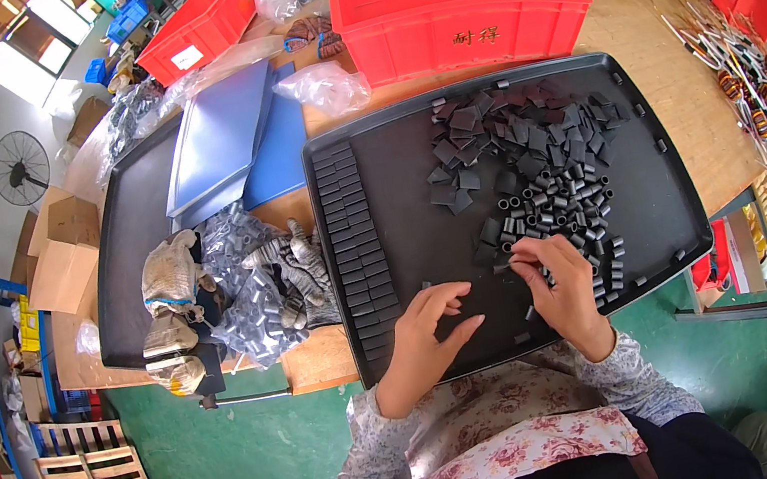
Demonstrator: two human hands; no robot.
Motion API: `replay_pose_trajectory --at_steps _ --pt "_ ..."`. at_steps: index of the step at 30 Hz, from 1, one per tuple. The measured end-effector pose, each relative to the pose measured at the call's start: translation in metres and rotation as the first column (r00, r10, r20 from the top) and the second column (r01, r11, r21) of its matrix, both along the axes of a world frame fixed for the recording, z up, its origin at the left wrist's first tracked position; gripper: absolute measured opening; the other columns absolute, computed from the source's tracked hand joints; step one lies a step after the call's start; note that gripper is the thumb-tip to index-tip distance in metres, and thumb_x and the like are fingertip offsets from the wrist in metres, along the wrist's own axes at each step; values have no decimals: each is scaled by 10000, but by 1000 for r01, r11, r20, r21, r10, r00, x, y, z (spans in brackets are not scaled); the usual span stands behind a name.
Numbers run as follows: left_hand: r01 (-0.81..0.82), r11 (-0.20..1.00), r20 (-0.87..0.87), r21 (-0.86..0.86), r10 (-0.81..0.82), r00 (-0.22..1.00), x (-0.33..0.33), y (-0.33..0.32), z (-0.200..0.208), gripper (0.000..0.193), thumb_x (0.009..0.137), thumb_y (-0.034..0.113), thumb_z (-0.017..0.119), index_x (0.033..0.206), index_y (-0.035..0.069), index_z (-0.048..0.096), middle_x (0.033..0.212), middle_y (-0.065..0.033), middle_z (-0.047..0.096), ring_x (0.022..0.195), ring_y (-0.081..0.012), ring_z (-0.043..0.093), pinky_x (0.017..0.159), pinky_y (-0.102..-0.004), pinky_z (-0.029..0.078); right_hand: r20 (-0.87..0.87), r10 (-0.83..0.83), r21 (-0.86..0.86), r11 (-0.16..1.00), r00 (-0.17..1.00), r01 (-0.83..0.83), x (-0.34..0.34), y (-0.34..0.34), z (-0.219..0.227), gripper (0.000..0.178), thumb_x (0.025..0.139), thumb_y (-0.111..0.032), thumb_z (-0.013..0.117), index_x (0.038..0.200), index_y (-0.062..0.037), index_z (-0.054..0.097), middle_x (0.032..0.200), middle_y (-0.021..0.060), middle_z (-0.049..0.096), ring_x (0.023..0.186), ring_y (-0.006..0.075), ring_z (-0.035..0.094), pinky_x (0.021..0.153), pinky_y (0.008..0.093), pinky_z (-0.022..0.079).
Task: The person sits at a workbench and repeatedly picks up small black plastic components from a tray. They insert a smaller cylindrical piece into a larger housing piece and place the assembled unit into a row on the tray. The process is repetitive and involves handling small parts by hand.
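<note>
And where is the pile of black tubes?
Head view: the pile lies in the right half of the tray, between loose flat pieces and the right hand.

Hands (560, 289) bare. Sleeves (371, 457) lt grey w/ sm. dk pattern, to wrists. Apron (498, 405) cream w/ reddish floral print; band (531, 452) across it pale w/ pink-red flowers. Top (709, 457) dk, navy/blk; brownish strap (645, 476), R side.

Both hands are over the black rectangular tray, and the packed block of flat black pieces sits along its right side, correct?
No, wrong side: the head view shows the packed block of flat black pieces along the left side of the black rectangular tray.
</note>
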State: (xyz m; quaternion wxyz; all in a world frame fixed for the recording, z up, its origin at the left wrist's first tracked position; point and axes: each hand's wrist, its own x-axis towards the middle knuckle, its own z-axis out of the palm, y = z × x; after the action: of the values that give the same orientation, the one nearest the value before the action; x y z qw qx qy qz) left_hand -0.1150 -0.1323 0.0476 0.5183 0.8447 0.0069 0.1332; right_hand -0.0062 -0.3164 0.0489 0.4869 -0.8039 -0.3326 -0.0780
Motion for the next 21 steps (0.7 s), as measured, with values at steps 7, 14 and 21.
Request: replay_pose_trajectory --at_steps 7,14,21 --pt "81 904 -128 -420 -147 981 6 4 -25 144 886 -15 703 964 -35 584 1075 -103 665 885 -121 665 761 -262 583 -207 175 77 984 963 -163 -9 9 -1 236 864 60 684 1090 -6 667 894 119 700 843 243 704 758 308 539" --pt "46 803 -207 -594 -207 956 0 5 -24 141 877 -56 685 948 -16 571 1078 -106 664 845 -115 671 723 -247 589 86 239 -235 948 967 -214 2 2 -20 342 709 54 743 1027 -52 674 979 108 652 880 318 614 774 389 519" --pt "73 856 -152 -513 -174 973 4 0 -21 208 852 -57 727 1044 -38 650 1009 -94 675 857 -112 670 772 -250 567 -572 374 391 907 730 -158 -3 -1 -5 183 858 30 721 1005 -24 628 996 41 664 890 130 642 792 271 520"
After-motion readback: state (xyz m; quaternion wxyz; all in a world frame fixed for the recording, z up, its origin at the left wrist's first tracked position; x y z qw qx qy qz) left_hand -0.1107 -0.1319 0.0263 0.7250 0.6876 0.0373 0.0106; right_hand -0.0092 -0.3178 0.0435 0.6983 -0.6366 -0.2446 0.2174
